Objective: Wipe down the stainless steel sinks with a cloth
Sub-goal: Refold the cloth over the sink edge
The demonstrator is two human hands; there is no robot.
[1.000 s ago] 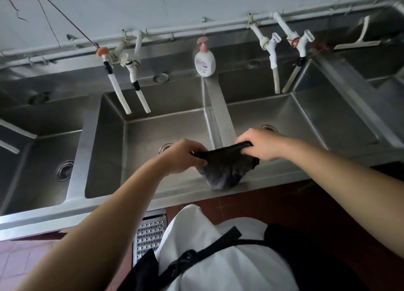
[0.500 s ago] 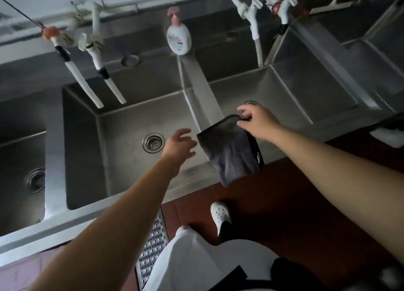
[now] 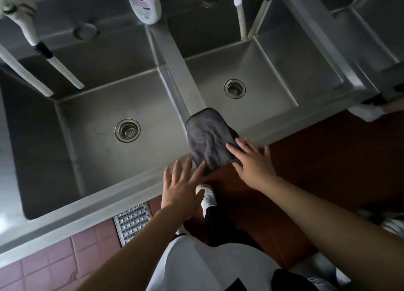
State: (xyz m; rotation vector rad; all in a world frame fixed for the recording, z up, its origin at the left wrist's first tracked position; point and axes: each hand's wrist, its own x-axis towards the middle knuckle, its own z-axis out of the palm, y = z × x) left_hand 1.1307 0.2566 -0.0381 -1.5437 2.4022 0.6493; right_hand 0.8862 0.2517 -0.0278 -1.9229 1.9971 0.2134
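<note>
A dark grey cloth (image 3: 207, 139) lies draped over the front rim of the stainless steel sinks (image 3: 122, 194), where the divider between two basins meets the edge. Its lower end hangs past the rim. My left hand (image 3: 181, 186) is spread flat, fingertips touching the cloth's lower left corner. My right hand (image 3: 251, 161) is also spread, fingers resting on the cloth's right edge. Neither hand grips it. The left basin (image 3: 65, 155) and the right basin (image 3: 273, 76) each have a round drain.
A white soap bottle (image 3: 144, 3) stands on the divider at the back. White tap spouts (image 3: 59, 68) hang over the left basin and another tap spout (image 3: 239, 11) over the right. A floor grate (image 3: 132, 222) and my white shoe (image 3: 206, 195) lie below the rim.
Both hands held the cloth bunched, then let go. It now lies spread over the rim. My hands have drawn back toward me and rest flat at its near end. The camera tilted downward.
</note>
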